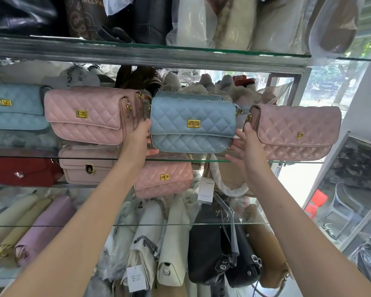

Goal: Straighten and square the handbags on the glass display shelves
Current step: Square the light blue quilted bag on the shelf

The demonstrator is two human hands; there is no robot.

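On the middle glass shelf (287, 161), in the head view, the blue bag (192, 123) sits between two pink bags, its long axis running from nine to three o'clock with the right end a touch lower. The hands are apart, one at each end and about equally near. At nine o'clock the left hand (140, 136) cups the end, thumb under the lower corner and fingers hidden behind, so I cannot tell its grip. At three o'clock the right hand (244, 144) rests flat, fingers spread. Both forearms reach up towards twelve.
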